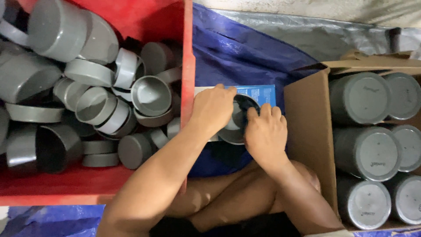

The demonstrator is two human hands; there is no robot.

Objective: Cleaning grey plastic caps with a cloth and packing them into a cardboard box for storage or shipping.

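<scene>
My left hand [213, 108] and my right hand [265, 133] both grip a grey plastic pipe cap [238, 117], held between them with its dark hollow side facing up. The left hand covers its left rim, the right hand its right rim. Under the cap lies a blue and white sheet [262, 93], partly hidden by both hands. My bent legs show below the hands.
A red crate [188, 66] on the left holds several loose grey caps [151, 94]. On the right, a brown cardboard box [309, 131] contains stacked grey caps [362, 98] in neat columns. Blue tarpaulin [237, 52] covers the floor between them.
</scene>
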